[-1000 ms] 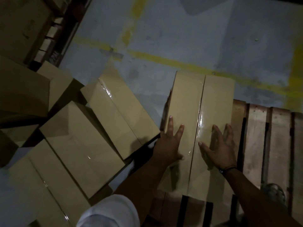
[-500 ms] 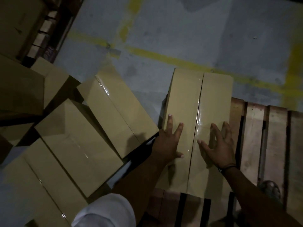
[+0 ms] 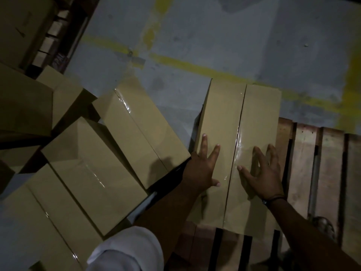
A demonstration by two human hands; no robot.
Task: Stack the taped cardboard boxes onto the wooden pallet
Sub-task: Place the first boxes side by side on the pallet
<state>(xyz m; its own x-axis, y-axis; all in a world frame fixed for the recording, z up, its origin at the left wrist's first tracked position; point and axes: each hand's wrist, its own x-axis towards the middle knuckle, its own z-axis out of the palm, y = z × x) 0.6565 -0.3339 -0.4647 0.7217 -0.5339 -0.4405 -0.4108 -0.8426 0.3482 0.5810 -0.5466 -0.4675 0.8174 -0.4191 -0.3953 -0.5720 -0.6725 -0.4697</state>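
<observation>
A long taped cardboard box (image 3: 240, 118) lies flat on the left end of the wooden pallet (image 3: 320, 169), clear tape running down its middle seam. My left hand (image 3: 203, 169) presses flat on the box's left half with fingers spread. On the right half rests my right hand (image 3: 261, 173), fingers straight, a dark band at the wrist. The box's far end reaches past the pallet over the floor.
Several more taped boxes (image 3: 140, 132) lie piled on the floor to the left, some leaning on each other. Grey concrete floor with yellow lines (image 3: 195, 65) stretches ahead. Bare pallet slats run to the right. A foot (image 3: 322, 226) shows by the pallet.
Both hands stay on the box top in nearly the same place. The view has shifted slightly; the box looks a little nearer the left.
</observation>
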